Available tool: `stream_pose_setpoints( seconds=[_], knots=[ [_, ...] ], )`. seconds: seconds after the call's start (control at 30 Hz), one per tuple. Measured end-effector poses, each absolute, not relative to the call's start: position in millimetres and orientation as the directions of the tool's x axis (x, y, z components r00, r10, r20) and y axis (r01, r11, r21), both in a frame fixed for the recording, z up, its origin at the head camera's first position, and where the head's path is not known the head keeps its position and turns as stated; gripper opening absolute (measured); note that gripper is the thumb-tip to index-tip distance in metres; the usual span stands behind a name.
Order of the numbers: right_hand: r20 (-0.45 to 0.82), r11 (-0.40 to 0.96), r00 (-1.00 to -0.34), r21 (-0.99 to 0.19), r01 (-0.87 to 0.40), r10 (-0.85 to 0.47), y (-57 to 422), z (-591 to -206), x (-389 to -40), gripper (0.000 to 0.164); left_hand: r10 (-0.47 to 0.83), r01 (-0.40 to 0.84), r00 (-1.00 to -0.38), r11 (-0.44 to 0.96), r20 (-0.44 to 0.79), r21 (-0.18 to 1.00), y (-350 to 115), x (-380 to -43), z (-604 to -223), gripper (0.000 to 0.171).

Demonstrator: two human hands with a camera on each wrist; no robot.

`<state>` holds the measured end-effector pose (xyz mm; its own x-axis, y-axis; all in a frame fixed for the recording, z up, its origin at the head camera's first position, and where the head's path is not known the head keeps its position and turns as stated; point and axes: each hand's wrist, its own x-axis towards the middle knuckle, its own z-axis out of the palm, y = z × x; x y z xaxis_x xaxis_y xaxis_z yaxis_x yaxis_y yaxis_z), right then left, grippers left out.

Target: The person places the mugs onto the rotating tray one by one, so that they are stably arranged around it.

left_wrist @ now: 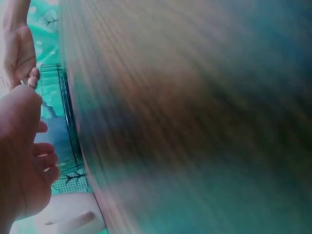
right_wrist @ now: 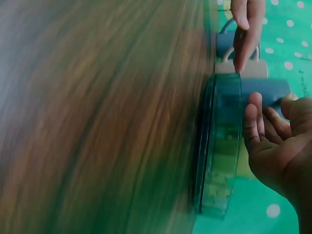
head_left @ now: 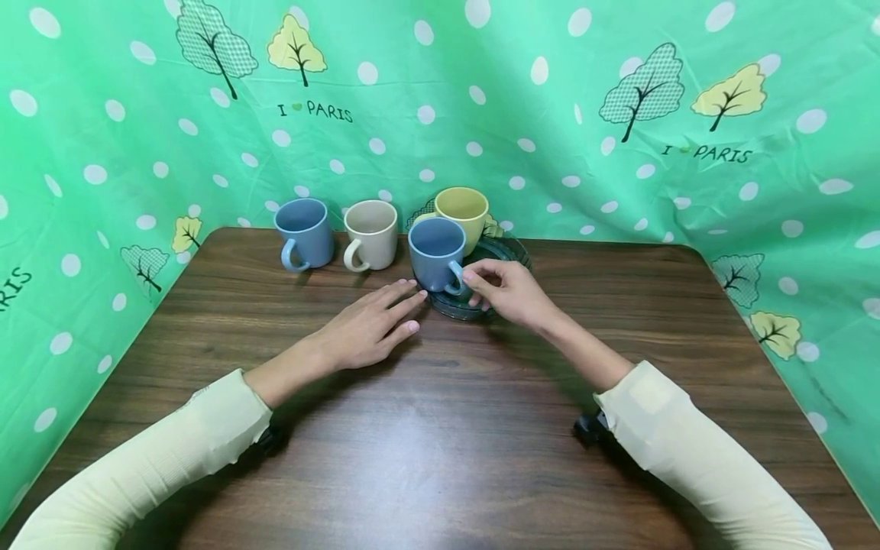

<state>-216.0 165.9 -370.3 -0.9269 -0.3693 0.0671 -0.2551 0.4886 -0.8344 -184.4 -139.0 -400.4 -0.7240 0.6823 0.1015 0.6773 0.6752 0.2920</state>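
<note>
In the head view a blue mug [head_left: 437, 256] stands at the front of a round, see-through teal glass dish [head_left: 459, 308]. My right hand [head_left: 512, 292] pinches its handle between thumb and fingers; the right wrist view shows the mug [right_wrist: 273, 92] above the dish wall [right_wrist: 226, 102]. Behind it, a yellow mug [head_left: 469, 214] is also on the dish. My left hand [head_left: 371, 325] lies with fingers extended toward the dish's left rim; whether the fingertips touch the rim or the mug I cannot tell.
Left of the dish, a white mug [head_left: 372, 237] and another blue mug [head_left: 305, 233] stand in a row along the far edge of the wooden table [head_left: 426, 428]. A green printed curtain [head_left: 426, 92] hangs right behind them.
</note>
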Motion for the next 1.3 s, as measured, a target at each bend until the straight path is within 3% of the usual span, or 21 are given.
stream_pose_setpoints(
  seconds=[0.2, 0.43, 0.67, 0.97, 1.3],
  knots=[
    [0.174, 0.614, -0.934, -0.714, -0.338, -0.312, 197, -367, -223, 0.035, 0.621, 0.641, -0.764, 0.699, 0.177, 0.316, -145, -186, -397, 0.058],
    [0.222, 0.687, -0.935, -0.634, -0.353, -0.275, 235, -368, -236, 0.035, 0.475, 0.512, -0.856, 0.719, 0.206, 0.470, -154, -186, -390, 0.052],
    [0.163, 0.725, -0.939, -0.600, -0.338, -0.303, 258, -374, -247, 0.040, 0.360, 0.432, -0.901, 0.708, 0.241, 0.558, -165, -188, -390, 0.046],
    [0.118, 0.775, -0.883, -0.437, -0.458, -0.455, 267, -376, -260, 0.049, 0.242, 0.376, -0.926, 0.680, 0.291, 0.629, -175, -193, -390, 0.037],
    [0.067, 0.786, -0.863, -0.384, -0.485, -0.500, 269, -380, -269, 0.052, 0.102, 0.284, -0.953, 0.631, 0.285, 0.722, -187, -205, -393, 0.027]
  ],
)
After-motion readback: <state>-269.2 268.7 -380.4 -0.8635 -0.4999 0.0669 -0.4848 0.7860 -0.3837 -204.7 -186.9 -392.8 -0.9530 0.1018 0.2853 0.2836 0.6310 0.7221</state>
